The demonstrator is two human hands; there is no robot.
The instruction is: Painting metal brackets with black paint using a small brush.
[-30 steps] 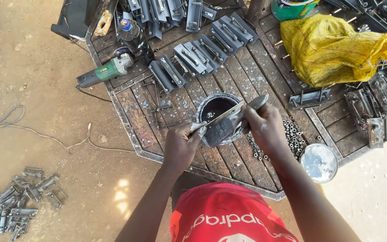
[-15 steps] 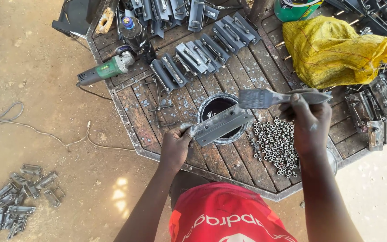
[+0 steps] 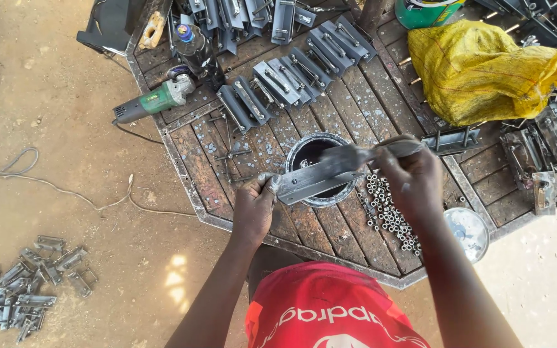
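On the dirt at the far left, a heap of small grey metal latch pieces (image 3: 30,283) is lying just where it was half a second ago. Further along, a green-bodied angle grinder (image 3: 156,101) is resting on the edge of the rusty octagonal slatted metal table (image 3: 227,206), unmoved as well.

Your left hand (image 3: 253,206) is closing tightly around the near end of a long flat grey steel bar (image 3: 317,182), thumb pressing on top, holding it tilted across the round black paint tin (image 3: 320,169) sunk in the table's middle. The bar is sitting much as it did before, over the tin's rim.

What is differing is your right hand (image 3: 410,180). Half a second ago it was holding the paintbrush with the dark bristles (image 3: 349,154) out to the right, clear of the bar; now you are bringing it back in, so the bristles are lying on the bar's upper part, above the tin. Your fingers are wrapping shut around the brush handle.

Under that wrist, a scatter of small silver steel nuts (image 3: 388,209) is spreading over the slats, and a round silver tin lid (image 3: 469,229) is lying just beside them. Farther right, a crumpled yellow plastic sack (image 3: 485,67) is slumping on the table.
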